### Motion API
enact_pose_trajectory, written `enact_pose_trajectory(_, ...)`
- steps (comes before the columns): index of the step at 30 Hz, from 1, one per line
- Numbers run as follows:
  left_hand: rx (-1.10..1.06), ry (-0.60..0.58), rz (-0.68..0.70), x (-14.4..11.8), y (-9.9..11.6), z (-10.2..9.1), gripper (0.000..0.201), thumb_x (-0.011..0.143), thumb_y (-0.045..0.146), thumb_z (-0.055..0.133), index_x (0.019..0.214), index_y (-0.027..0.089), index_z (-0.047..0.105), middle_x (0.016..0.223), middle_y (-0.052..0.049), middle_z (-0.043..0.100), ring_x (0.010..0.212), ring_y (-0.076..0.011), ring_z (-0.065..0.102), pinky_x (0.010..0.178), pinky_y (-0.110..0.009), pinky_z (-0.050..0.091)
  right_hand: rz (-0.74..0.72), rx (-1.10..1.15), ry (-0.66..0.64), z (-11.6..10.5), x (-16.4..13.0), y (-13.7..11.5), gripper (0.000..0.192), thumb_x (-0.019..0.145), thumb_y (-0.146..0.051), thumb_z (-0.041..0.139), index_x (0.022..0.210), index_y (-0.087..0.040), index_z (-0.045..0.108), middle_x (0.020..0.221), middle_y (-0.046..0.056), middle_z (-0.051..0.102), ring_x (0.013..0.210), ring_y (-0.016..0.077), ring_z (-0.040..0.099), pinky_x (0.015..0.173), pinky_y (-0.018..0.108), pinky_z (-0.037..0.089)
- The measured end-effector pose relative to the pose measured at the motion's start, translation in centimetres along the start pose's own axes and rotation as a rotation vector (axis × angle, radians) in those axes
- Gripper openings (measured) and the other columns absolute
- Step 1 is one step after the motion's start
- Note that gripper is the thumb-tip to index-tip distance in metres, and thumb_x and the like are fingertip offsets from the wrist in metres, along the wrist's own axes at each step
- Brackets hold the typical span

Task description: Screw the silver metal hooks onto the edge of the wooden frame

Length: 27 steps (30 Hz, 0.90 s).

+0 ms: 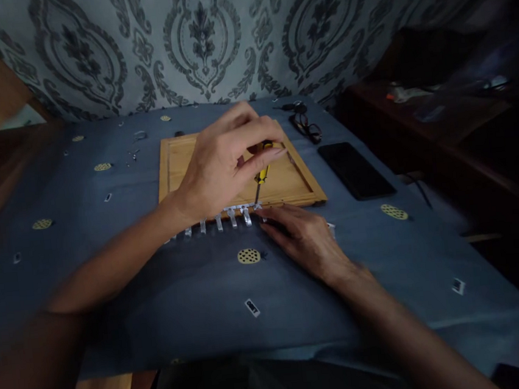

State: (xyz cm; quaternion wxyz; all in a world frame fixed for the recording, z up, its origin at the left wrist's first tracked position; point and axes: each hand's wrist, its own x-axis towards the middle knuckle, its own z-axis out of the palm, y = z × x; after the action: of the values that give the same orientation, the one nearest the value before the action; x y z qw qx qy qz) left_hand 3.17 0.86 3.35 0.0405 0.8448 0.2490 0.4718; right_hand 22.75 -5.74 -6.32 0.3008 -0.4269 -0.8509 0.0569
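Wall (203, 41): patterned paper, rising behind the far edge of the worktop.
Worktop (160, 302): covered by a blue cloth with small yellow dotted ovals; it carries everything below.
Board (178, 165): a framed wooden panel lying flat at the middle of the worktop, towards the far edge, so its near rim faces the person and can be worked from above.
Phone (355, 170): dark and face up, just beside the board's right rim, towards the worktop's right edge, out of the way of both hands.
Left hand (224, 161): raised over the board, fingers closed together round the screwdriver's handle, gripping from above so the tool stands nearly upright.
Right hand (307, 242): lying flat on the cloth near the board's near right corner, fingers stretched towards the hook rail, apparently steadying it; it clamps nothing that I can see.
Cable (305, 123): a dark tangle near the far edge, beyond the phone.
Hook rail (225, 217): a metal strip with a row of hooks, lying along the board's near rim, hooks pointing towards the person.
Screwdriver (262, 173): yellow handle, tip down on the rail's right end, as if seated in a screw.
Small parts (134, 153): bits of metal scattered near the far left corner, too small to tell apart.
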Motion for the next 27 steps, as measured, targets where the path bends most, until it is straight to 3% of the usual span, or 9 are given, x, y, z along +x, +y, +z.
enact_pose_trajectory(3,-0.002,0.001,-0.003,0.1,-0.3,-0.2,0.008,0.090,0.022,0.066,0.091,0.022,0.074,0.089,-0.003,0.069,0.075,-0.0096,0.066,0.065,-0.020,0.057,-0.001,0.004,0.000,0.1,0.0,0.1,0.024,0.096,-0.020,0.054,0.115,-0.019,0.069,0.106,0.010,0.078,0.094,0.0249,0.075,0.079,0.038,0.061)
enact_pose_trajectory(9,-0.117,-0.066,-0.140,0.3,-0.1,-0.9,0.009,0.087,0.014,0.067,0.092,0.020,0.069,0.089,0.000,0.074,0.082,-0.0104,0.069,0.075,-0.021,0.060,-0.021,0.001,0.000,0.0,-0.1,0.1,0.024,0.097,-0.019,0.053,0.116,-0.020,0.067,0.105,0.009,0.078,0.092,0.0242,0.075,0.078,0.036,0.060)
enact_pose_trajectory(13,-0.081,-0.006,-0.088,0.1,0.0,-0.5,0.005,0.087,0.023,0.071,0.090,0.019,0.071,0.092,-0.003,0.070,0.077,-0.0096,0.067,0.062,-0.019,0.057,-0.024,0.007,0.001,0.0,-0.2,0.1,0.023,0.097,-0.018,0.054,0.115,-0.018,0.067,0.106,0.010,0.077,0.095,0.0250,0.074,0.080,0.036,0.060)
enact_pose_trajectory(16,-0.069,0.034,-0.065,0.0,0.1,-0.4,0.004,0.086,0.019,0.071,0.089,0.020,0.070,0.091,-0.002,0.067,0.073,-0.0078,0.065,0.060,-0.018,0.057,-0.023,0.006,0.013,0.1,-0.2,0.1,0.023,0.097,-0.018,0.054,0.115,-0.018,0.068,0.107,0.011,0.077,0.095,0.0251,0.074,0.080,0.037,0.060)
enact_pose_trajectory(22,-0.130,-0.097,-0.115,0.4,0.8,-1.0,0.014,0.087,0.009,0.066,0.097,0.019,0.069,0.095,0.000,0.073,0.083,-0.0085,0.069,0.078,-0.020,0.061,-0.005,0.015,0.003,0.0,-0.2,0.0,0.022,0.097,-0.019,0.055,0.114,-0.020,0.069,0.107,0.010,0.077,0.094,0.0245,0.074,0.080,0.036,0.060)
enact_pose_trajectory(27,-0.067,-0.064,-0.111,0.1,0.8,-0.7,0.007,0.088,0.022,0.069,0.095,0.020,0.070,0.091,0.000,0.070,0.079,-0.0091,0.068,0.068,-0.020,0.060,-0.005,0.022,0.005,0.0,-0.2,0.0,0.024,0.097,-0.018,0.054,0.116,-0.020,0.068,0.106,0.009,0.078,0.095,0.0235,0.074,0.080,0.035,0.060)
